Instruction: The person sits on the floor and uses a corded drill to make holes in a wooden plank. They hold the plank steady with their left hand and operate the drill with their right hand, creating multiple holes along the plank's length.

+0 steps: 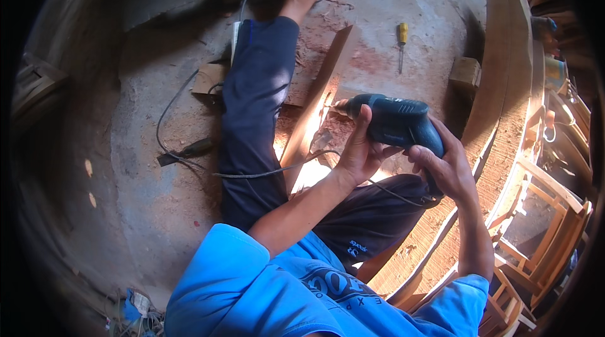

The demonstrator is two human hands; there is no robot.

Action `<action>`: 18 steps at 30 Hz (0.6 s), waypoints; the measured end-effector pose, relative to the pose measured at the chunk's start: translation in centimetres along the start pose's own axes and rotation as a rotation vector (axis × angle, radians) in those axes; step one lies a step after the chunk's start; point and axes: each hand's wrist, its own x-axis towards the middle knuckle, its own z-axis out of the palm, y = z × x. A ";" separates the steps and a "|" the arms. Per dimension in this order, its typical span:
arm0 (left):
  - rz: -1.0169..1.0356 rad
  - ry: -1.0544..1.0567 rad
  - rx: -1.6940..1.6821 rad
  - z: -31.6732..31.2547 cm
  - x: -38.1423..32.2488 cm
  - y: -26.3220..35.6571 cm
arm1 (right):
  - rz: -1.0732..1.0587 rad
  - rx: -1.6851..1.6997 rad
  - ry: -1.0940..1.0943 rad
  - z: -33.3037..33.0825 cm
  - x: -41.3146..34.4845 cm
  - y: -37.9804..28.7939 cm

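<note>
A dark blue-green corded power drill (397, 119) lies across both my hands, its chuck pointing left. My right hand (451, 162) wraps the drill's handle. My left hand (359, 152) supports the body from below near the front, thumb up along its side. The bit meets the sunlit face of a long wooden beam (338, 58) lying between my legs. Whether the tip is inside the wood, I cannot tell. A grey power cord (264, 175) crosses over my leg and runs beneath my left forearm.
A yellow-handled screwdriver (402, 34) lies on the dusty concrete floor. To the left are a dark-handled chisel (189, 150) and a wood block (208, 77). Thick timbers (508, 44) stretch along the right, near another block (464, 72). Wooden frames (548, 228) stand beyond them.
</note>
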 end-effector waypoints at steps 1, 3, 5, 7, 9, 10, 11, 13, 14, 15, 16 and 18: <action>0.006 0.004 -0.006 -0.1 0.1 0.1 | 0.002 0.011 -0.016 0.0 0.5 -0.2; 0.065 -0.016 -0.011 0.0 0.6 0.1 | 0.022 -0.020 -0.043 -0.6 1.6 -0.8; 0.125 -0.045 -0.009 0.3 1.5 0.2 | 0.051 -0.080 -0.079 -1.7 3.3 -1.8; 0.187 -0.083 -0.006 0.8 3.0 0.5 | -0.043 -0.151 -0.079 -2.4 5.1 -2.9; 0.262 -0.049 -0.049 1.4 4.4 0.7 | -0.040 -0.249 -0.196 -4.0 7.9 -4.8; 0.277 -0.011 -0.070 1.6 5.2 1.0 | 0.022 -0.296 -0.170 -4.2 9.2 -5.4; 0.294 0.025 -0.091 1.8 5.9 1.3 | 0.043 -0.311 -0.167 -4.2 10.6 -5.9; 0.340 0.038 -0.149 1.9 7.0 2.0 | 0.045 -0.359 -0.251 -4.5 13.2 -7.0; 0.364 0.044 -0.170 1.8 7.4 2.3 | 0.049 -0.392 -0.266 -4.6 14.1 -7.4; 0.385 0.049 -0.190 1.7 7.7 2.5 | 0.037 -0.404 -0.292 -4.7 15.1 -7.7; 0.401 0.088 -0.182 1.7 8.2 2.4 | 0.079 -0.390 -0.295 -4.8 15.8 -7.8; 0.395 0.129 -0.175 1.5 8.9 2.4 | 0.100 -0.379 -0.309 -5.2 16.7 -7.7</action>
